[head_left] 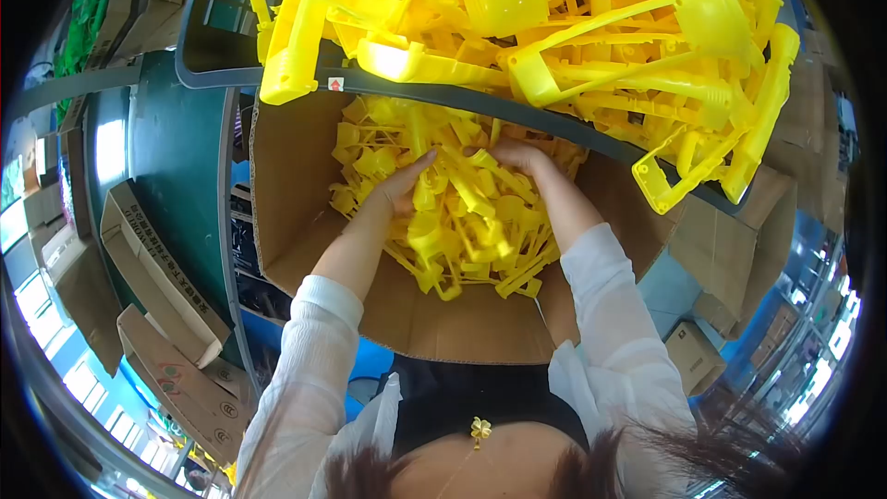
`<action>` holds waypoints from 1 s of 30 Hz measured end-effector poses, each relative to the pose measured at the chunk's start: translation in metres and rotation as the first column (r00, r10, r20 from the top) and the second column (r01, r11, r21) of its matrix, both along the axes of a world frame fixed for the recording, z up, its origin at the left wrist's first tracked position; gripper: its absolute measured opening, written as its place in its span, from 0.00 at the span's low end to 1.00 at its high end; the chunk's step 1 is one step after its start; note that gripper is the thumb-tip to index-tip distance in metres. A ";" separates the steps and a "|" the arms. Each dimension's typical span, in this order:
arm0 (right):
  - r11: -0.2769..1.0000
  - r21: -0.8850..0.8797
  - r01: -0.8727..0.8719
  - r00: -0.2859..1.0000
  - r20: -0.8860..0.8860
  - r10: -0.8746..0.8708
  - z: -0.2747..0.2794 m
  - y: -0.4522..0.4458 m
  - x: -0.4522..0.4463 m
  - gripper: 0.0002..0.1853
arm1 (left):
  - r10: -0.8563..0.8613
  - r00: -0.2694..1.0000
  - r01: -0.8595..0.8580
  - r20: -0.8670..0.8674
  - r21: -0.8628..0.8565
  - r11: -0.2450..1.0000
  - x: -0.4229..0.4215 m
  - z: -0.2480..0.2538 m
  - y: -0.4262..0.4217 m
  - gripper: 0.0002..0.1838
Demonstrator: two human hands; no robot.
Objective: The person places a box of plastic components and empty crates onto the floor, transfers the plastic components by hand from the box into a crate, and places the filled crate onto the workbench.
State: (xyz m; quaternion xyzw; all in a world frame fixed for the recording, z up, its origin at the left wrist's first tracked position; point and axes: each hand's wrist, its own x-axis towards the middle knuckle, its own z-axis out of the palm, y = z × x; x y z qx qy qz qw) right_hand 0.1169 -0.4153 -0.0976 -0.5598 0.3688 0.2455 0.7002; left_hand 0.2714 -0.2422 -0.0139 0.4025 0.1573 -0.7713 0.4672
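Note:
Both arms reach down into a large open cardboard box (462, 337) that holds a heap of yellow plastic parts (448, 222). On the left of a clump of these parts is my left hand (407, 187), its thumb along the top and its fingers sunk among them. My right hand (519, 155) grips the same clump from the far right side, with its fingertips hidden by the parts. Between the two hands, the clump's pieces point in many directions. They look like thin frames with broader, rounded ends.
Above the box's far side, a dark-rimmed crate (416, 88) is heaped with larger yellow plastic parts (591, 28), some hanging over its rim. A green tabletop (176, 157) lies left, with opened cardboard cartons (162, 268) beside it. More cardboard boxes (695, 358) stand right.

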 end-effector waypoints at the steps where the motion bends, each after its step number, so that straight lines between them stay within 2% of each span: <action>1: 0.999 0.049 -0.004 0.999 0.040 0.002 0.021 -0.001 0.006 0.34 | 0.113 0.990 -0.116 -0.080 -0.029 0.993 -0.004 -0.006 0.004 0.31; 3: 0.987 0.160 -0.023 0.994 0.109 0.005 0.074 0.003 0.014 0.41 | 0.167 0.984 -0.168 -0.059 -0.013 0.986 -0.020 0.005 0.010 0.30; 5: 0.980 0.130 -0.151 0.987 0.073 0.142 0.131 0.007 0.016 0.39 | 0.199 0.980 -0.200 -0.019 -0.053 0.978 -0.037 0.044 0.018 0.30; 6: 0.969 0.115 -0.217 0.976 0.057 0.211 0.151 0.013 0.013 0.39 | 0.175 0.983 -0.177 0.048 0.036 0.984 -0.042 0.066 0.027 0.28; 9: 0.970 0.158 -0.184 0.969 0.196 0.151 0.176 0.039 -0.010 0.34 | 0.256 0.956 -0.261 0.141 0.012 0.965 -0.073 0.113 0.059 0.28; 10: 0.956 0.150 -0.253 0.961 0.151 0.231 0.199 0.045 -0.012 0.35 | 0.304 0.935 -0.301 0.181 -0.044 0.952 -0.083 0.124 0.069 0.28; 13: 0.949 0.217 -0.230 0.912 0.388 0.132 0.221 0.067 -0.021 0.41 | 0.385 0.890 -0.363 0.245 -0.134 0.922 -0.103 0.150 0.089 0.30; 14: 0.950 0.152 -0.273 0.901 0.386 0.198 0.222 0.071 -0.025 0.48 | 0.388 0.872 -0.351 0.297 -0.173 0.920 -0.108 0.161 0.094 0.30; 18: 0.960 0.036 -0.276 0.859 0.456 0.230 0.275 0.085 -0.024 0.52 | 0.467 0.789 -0.418 0.399 -0.207 0.884 -0.132 0.203 0.118 0.33; 19: 0.954 -0.101 -0.283 0.806 0.514 0.293 0.291 0.083 -0.020 0.52 | 0.492 0.763 -0.438 0.419 -0.225 0.870 -0.127 0.212 0.114 0.34; 21: 0.902 -0.339 -0.269 0.700 0.574 0.425 0.326 0.082 -0.018 0.53 | 0.517 0.720 -0.378 0.463 -0.364 0.851 -0.120 0.250 0.108 0.35; 24: 0.972 -0.173 -0.161 0.685 0.689 0.236 0.400 0.072 -0.008 0.53 | 0.511 0.695 -0.283 0.505 -0.462 0.841 -0.100 0.331 0.095 0.35; 27: 0.990 -0.116 -0.085 0.627 0.766 0.143 0.466 0.047 0.020 0.48 | 0.476 0.736 -0.173 0.482 -0.545 0.820 -0.056 0.407 0.062 0.33; 29: 0.982 -0.174 -0.072 0.677 0.715 0.176 0.517 0.020 0.044 0.39 | 0.428 0.789 -0.101 0.441 -0.593 0.799 -0.010 0.436 0.027 0.29; 30: 0.982 -0.181 -0.054 0.706 0.688 0.166 0.506 -0.008 0.067 0.35 | 0.375 0.782 -0.017 0.497 -0.585 0.811 0.017 0.444 0.003 0.28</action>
